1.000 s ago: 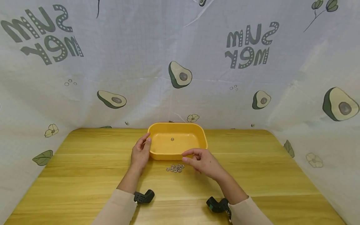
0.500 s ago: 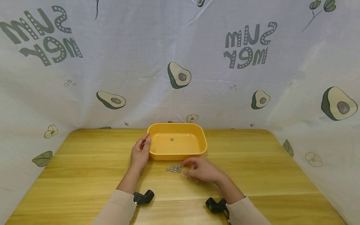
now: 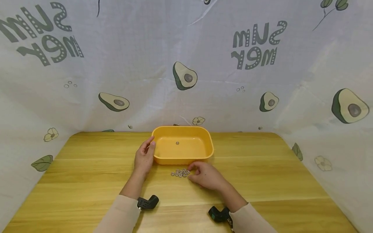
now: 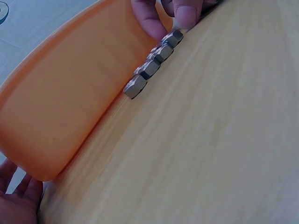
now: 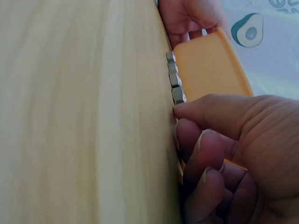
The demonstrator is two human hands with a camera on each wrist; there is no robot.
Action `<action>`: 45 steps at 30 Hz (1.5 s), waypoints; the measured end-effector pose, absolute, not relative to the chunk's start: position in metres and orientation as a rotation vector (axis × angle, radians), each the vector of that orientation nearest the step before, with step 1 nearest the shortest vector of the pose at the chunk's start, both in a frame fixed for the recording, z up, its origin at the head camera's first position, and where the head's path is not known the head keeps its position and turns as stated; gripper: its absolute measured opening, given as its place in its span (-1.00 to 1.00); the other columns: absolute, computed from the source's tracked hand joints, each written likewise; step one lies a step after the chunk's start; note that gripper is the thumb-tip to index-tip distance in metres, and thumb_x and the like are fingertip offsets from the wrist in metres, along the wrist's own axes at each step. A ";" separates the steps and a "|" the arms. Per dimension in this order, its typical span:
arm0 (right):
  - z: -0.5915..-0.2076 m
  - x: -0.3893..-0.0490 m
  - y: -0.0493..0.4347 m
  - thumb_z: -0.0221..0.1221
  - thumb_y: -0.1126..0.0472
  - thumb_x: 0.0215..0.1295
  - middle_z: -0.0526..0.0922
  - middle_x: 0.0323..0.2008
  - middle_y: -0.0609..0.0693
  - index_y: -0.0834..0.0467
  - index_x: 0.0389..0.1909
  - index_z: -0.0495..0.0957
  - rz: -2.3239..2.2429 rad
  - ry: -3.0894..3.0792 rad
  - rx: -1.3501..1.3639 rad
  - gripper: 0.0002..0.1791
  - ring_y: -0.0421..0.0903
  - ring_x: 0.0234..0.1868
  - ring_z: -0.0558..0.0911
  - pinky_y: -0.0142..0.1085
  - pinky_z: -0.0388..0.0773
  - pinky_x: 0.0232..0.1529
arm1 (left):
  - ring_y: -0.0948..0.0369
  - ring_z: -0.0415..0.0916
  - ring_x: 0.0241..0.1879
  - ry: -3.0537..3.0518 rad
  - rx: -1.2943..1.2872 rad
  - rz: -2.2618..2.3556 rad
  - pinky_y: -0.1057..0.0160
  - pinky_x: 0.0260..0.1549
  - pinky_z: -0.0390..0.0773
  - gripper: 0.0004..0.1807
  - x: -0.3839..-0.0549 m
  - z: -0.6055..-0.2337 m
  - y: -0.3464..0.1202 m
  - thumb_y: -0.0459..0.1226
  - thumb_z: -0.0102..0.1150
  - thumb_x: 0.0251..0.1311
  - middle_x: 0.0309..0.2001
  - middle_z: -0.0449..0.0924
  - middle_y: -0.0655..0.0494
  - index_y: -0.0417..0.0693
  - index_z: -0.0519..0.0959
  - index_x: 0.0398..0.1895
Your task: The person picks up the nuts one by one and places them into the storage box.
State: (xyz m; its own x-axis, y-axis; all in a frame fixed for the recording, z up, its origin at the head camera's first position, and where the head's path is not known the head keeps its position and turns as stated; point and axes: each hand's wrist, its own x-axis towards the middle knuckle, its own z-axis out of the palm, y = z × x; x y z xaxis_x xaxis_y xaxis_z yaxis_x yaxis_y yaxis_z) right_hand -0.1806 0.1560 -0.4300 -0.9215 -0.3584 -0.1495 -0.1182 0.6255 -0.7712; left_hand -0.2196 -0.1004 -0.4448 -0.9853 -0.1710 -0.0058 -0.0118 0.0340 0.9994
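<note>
Left hand [image 3: 144,158] relaxed, fingers against left end of yellow tub [image 3: 175,161] on tabletop [image 3: 247,174]. Right hand [image 3: 206,175] part-curled, thumb and forefinger at right end of nut cluster [image 3: 180,173], just in front of tub; cannot tell whether pinching one. Single nut [image 3: 177,143] inside tub.

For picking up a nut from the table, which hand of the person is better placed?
Probably the right hand: its fingertips are close beside the nuts. The left hand is at the left end of the yellow box, farther from the nuts.
</note>
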 end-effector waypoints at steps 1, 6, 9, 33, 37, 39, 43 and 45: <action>-0.430 -0.180 0.155 0.36 0.15 0.29 0.49 -0.64 -0.11 0.06 -0.13 0.64 -1.172 2.576 -0.385 -0.82 -0.21 -0.73 0.44 -0.34 0.43 -0.65 | -0.03 0.34 0.45 -2.170 0.190 -2.102 -0.06 0.45 0.37 -0.49 -0.219 -0.445 -0.101 -0.01 -0.01 0.55 0.50 0.33 -0.05 0.08 0.41 0.47; -0.429 -0.178 0.153 0.37 0.14 0.29 0.50 -0.65 -0.12 0.03 -0.23 0.62 -1.133 2.607 -0.380 -0.87 -0.21 -0.72 0.47 -0.33 0.43 -0.64 | -0.03 0.36 0.44 -2.173 0.185 -2.099 -0.05 0.43 0.38 -0.49 -0.219 -0.446 -0.101 -0.01 -0.01 0.55 0.49 0.34 -0.04 0.08 0.42 0.47; -0.429 -0.178 0.154 0.37 0.14 0.29 0.51 -0.64 -0.12 0.05 -0.24 0.62 -1.134 2.605 -0.378 -0.86 -0.20 -0.71 0.48 -0.33 0.43 -0.64 | -0.01 0.37 0.43 -2.175 0.195 -2.094 -0.02 0.42 0.40 -0.50 -0.219 -0.447 -0.101 0.00 -0.01 0.55 0.48 0.35 -0.01 0.11 0.43 0.45; -0.428 -0.181 0.156 0.40 0.13 0.24 0.48 -0.67 -0.13 0.05 -0.32 0.66 -1.207 2.631 -0.390 -0.89 -0.22 -0.66 0.39 -0.43 0.28 -0.66 | -0.03 0.35 0.44 -2.161 0.161 -2.104 -0.05 0.45 0.37 -0.48 -0.221 -0.448 -0.102 0.00 -0.01 0.55 0.49 0.33 -0.07 0.08 0.42 0.47; -0.427 -0.181 0.156 0.39 0.14 0.25 0.50 -0.67 -0.12 0.06 -0.30 0.66 -1.223 2.623 -0.385 -0.88 -0.21 -0.66 0.40 -0.44 0.28 -0.66 | -0.03 0.36 0.44 -2.153 0.158 -2.115 -0.05 0.44 0.37 -0.49 -0.221 -0.448 -0.102 -0.01 -0.01 0.56 0.48 0.34 -0.08 0.08 0.41 0.47; -0.426 -0.181 0.156 0.39 0.15 0.26 0.51 -0.67 -0.11 0.07 -0.30 0.67 -1.230 2.616 -0.382 -0.89 -0.21 -0.66 0.40 -0.44 0.28 -0.66 | -0.02 0.37 0.43 -2.145 0.169 -2.125 -0.04 0.44 0.38 -0.50 -0.222 -0.448 -0.101 -0.02 0.00 0.55 0.47 0.35 -0.07 0.09 0.42 0.46; -0.424 -0.180 0.155 0.39 0.15 0.26 0.49 -0.66 -0.12 0.06 -0.29 0.67 -1.240 2.619 -0.383 -0.90 -0.21 -0.65 0.39 -0.45 0.26 -0.65 | -0.01 0.37 0.42 -2.142 0.182 -2.130 -0.03 0.44 0.38 -0.50 -0.222 -0.447 -0.101 -0.02 0.01 0.55 0.45 0.36 -0.06 0.10 0.43 0.45; -0.424 -0.179 0.154 0.39 0.15 0.26 0.47 -0.66 -0.12 0.05 -0.28 0.67 -1.242 2.629 -0.384 -0.90 -0.21 -0.64 0.38 -0.45 0.25 -0.65 | -0.02 0.37 0.42 -2.148 0.183 -2.123 -0.03 0.44 0.38 -0.50 -0.221 -0.447 -0.101 -0.02 0.00 0.55 0.46 0.36 -0.07 0.09 0.43 0.46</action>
State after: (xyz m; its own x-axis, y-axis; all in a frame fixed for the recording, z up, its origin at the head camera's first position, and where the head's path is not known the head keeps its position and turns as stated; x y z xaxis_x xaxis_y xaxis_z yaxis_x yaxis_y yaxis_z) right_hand -0.1794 0.1535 -0.4237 -0.9444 -0.3200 -0.0756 -0.1449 0.6114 -0.7780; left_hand -0.2209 -0.1013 -0.4471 -0.9860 -0.1668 -0.0027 -0.0047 0.0115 0.9999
